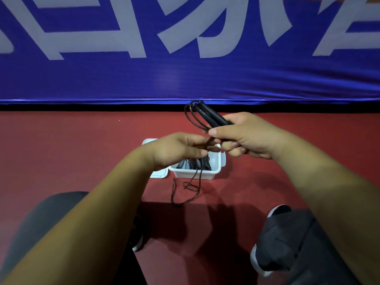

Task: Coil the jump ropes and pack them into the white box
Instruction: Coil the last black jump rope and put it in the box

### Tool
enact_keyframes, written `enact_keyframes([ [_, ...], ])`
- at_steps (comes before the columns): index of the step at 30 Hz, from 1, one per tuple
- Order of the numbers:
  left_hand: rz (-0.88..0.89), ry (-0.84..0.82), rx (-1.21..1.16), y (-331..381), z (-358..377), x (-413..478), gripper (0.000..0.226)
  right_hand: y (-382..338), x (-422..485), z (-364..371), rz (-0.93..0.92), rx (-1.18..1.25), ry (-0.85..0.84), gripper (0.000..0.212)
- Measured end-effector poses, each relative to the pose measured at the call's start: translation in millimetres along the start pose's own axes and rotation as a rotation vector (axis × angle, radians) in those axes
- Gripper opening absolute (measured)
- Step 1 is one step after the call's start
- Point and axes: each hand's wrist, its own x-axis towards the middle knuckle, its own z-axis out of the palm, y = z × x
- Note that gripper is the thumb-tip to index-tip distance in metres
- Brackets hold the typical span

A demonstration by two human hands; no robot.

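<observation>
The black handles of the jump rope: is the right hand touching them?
Touching. The head view shows the right hand with its fingers curled round the black handles.

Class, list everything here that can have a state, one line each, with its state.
Right hand: grips both handles together.
Left hand: pinches the rope.
Handles: side by side, held off the floor.
Rope: a few loops at the handles, the rest loose on the floor.
White box: open, dark items inside.
Lid: lying flat beside the box.
</observation>
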Motion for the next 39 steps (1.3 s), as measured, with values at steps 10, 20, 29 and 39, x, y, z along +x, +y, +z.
enact_keyframes([
  [10,-0.003,0.288,0.386,11.7,-3.7,-2.6,0.009,-3.6,-8.5,-1.0,0.085,0.095,-0.142,0.01],
  [20,0.054,0.326,0.489,20.5,-18.5,-13.9,0.029,-1.8,-10.6,1.9,0.236,0.068,-0.441,0.031],
  [29,0.083,0.264,0.453,33.3,-12.6,-18.3,0.02,21.3,-3.3,21.9,0.516,-0.304,-0.488,0.01],
  [39,-0.04,0.291,0.494,39.3,0.8,-19.8,0.036,45.0,28.0,15.0,0.231,-0.351,0.073,0.012],
])
